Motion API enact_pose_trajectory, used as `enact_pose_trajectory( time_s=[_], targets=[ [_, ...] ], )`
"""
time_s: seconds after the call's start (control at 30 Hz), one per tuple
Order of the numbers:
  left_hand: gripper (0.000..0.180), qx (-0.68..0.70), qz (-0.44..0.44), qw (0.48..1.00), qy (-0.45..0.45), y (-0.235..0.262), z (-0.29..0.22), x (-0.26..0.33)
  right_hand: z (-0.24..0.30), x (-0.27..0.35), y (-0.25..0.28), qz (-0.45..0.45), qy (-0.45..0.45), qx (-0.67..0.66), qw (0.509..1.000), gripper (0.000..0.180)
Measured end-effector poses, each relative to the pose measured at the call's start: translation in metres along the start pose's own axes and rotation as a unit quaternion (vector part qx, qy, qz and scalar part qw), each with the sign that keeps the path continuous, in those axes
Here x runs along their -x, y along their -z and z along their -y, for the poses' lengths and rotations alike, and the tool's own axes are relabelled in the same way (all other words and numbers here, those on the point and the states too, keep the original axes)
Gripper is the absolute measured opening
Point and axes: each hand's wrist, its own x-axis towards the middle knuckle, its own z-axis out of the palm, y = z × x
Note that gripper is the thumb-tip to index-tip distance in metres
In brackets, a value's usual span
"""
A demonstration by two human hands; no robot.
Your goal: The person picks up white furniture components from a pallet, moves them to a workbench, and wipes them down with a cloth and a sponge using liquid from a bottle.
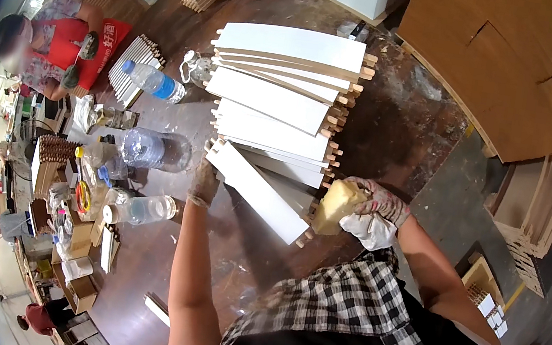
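My left hand (204, 182), in a worn work glove, grips the left end of a white board (260, 193) with wooden dowel pegs at its ends. That board slants down toward me, its near right end close to my right hand. In my gloved right hand (387, 204) is a yellow sponge block (337, 209), beside the board's pegged end. A crumpled white cloth (370, 231) hangs from the same hand. Beyond, a row of similar white boards (272, 128) lies overlapped across the brown table (216, 285), pegs pointing left and right.
Left of the boards stand a blue-capped bottle (155, 82), a large clear plastic bottle (151, 149) and another clear bottle (145, 209). Brown panels (506, 64) rise at the far right. Across the table a person in a red apron (63, 44) handles something.
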Motion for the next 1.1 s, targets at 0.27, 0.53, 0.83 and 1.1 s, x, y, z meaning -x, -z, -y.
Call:
enact_pose_trajectory(
  time_s=[0.27, 0.53, 0.83, 1.1],
  targets=[
    [0.051, -0.02, -0.002, 1.0, -0.023, -0.009, -0.003, 0.022, -0.019, 0.015, -0.014, 0.025, -0.072, -0.017, 0.997, 0.065],
    [0.05, -0.341, 0.0, 0.913, -0.226, 0.011, 0.011, 0.041, -0.062, 0.01, -0.013, 0.006, -0.134, 0.109, 0.985, 0.071],
    [0.052, 0.001, -0.006, 0.994, -0.109, 0.01, 0.01, 0.091, -0.034, 0.012, -0.068, 0.065, -0.086, 0.169, 0.98, 0.05],
    [0.05, 0.047, -0.093, 0.99, -0.098, 0.046, 0.021, 0.123, -0.077, 0.0, -0.064, 0.098, -0.111, 0.167, 0.975, 0.05]
  ],
)
